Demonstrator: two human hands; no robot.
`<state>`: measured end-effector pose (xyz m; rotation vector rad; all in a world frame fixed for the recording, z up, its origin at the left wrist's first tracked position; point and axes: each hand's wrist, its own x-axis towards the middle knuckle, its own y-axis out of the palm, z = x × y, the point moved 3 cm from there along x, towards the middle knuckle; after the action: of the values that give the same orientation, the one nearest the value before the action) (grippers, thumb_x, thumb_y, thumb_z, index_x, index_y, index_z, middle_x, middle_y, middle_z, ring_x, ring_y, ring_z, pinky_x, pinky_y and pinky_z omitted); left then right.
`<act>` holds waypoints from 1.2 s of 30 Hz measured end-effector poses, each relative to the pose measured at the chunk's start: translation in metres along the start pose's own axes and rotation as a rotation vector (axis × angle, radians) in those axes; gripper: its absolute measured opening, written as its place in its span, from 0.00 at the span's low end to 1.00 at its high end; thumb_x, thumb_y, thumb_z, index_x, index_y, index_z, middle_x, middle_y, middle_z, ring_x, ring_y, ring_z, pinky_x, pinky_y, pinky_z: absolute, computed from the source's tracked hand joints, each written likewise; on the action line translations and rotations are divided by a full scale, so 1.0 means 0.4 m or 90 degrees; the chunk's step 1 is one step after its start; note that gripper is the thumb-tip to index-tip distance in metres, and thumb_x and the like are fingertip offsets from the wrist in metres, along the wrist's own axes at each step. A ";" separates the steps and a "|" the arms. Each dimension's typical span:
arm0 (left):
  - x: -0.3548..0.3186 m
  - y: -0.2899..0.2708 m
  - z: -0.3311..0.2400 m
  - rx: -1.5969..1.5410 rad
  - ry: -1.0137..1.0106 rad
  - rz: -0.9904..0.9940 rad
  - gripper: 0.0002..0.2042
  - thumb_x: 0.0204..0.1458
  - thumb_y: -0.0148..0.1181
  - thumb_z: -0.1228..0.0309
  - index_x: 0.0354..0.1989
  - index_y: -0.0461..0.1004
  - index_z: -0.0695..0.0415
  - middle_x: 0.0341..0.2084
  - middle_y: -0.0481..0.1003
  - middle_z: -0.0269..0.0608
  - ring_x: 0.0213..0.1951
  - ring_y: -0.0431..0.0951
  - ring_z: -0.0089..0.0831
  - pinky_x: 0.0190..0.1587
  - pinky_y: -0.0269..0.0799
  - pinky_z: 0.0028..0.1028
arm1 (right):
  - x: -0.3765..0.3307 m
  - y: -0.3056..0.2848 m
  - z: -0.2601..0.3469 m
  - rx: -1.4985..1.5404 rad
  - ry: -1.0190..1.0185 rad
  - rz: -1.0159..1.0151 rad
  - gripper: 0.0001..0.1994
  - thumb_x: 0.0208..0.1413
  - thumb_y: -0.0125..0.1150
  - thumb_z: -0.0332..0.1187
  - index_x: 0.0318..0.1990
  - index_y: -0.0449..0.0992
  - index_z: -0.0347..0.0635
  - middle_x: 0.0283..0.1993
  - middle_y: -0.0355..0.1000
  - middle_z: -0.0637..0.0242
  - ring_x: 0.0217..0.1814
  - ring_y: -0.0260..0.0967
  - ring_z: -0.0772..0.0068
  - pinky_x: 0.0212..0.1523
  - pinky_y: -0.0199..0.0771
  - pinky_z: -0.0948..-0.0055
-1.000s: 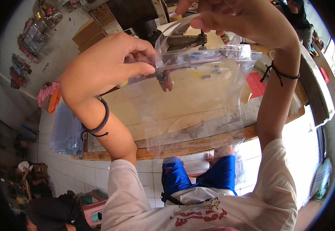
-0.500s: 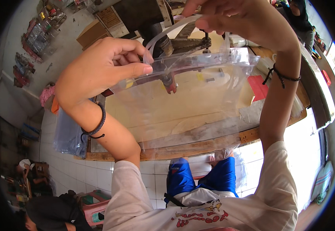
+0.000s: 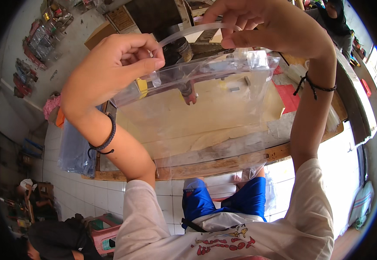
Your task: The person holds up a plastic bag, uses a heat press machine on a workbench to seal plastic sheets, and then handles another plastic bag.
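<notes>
Though raised, clear bag (image 3: 197, 112) between hands (image 3: 110, 69)

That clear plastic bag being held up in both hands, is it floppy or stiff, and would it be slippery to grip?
The clear plastic bag is probably floppy: its lower part hangs loose and wrinkled below the left hand and right hand. It looks light, pinched only by fingertips at the top edge. Its glossy film may be somewhat slippery.
</notes>
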<state>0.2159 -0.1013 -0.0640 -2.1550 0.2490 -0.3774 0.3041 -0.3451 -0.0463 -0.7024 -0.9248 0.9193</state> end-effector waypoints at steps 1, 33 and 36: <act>-0.010 -0.009 -0.003 -0.003 -0.009 -0.007 0.08 0.58 0.63 0.70 0.38 0.76 0.63 0.24 0.72 0.28 0.27 0.68 0.13 0.31 0.67 0.18 | 0.002 -0.004 -0.009 -0.003 0.019 0.010 0.17 0.61 0.65 0.36 0.53 0.76 0.36 0.37 0.81 0.63 0.38 0.79 0.73 0.43 0.79 0.73; -0.003 -0.001 -0.039 -0.012 -0.024 -0.038 0.06 0.61 0.59 0.72 0.38 0.74 0.62 0.29 0.73 0.30 0.30 0.70 0.17 0.38 0.68 0.19 | -0.034 -0.019 -0.029 -0.069 0.155 0.101 0.29 0.59 0.65 0.47 0.61 0.71 0.37 0.54 0.76 0.53 0.54 0.76 0.61 0.53 0.78 0.67; -0.010 -0.006 -0.045 -0.022 0.022 -0.115 0.07 0.62 0.57 0.70 0.40 0.74 0.63 0.30 0.73 0.29 0.29 0.68 0.17 0.37 0.66 0.18 | -0.053 -0.023 -0.007 -0.155 0.163 0.071 0.29 0.59 0.66 0.48 0.62 0.70 0.38 0.55 0.75 0.52 0.55 0.75 0.59 0.53 0.76 0.66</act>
<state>0.2057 -0.1123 -0.0529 -2.2127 0.0805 -0.5181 0.3038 -0.3682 -0.0474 -1.0638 -0.7816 0.7981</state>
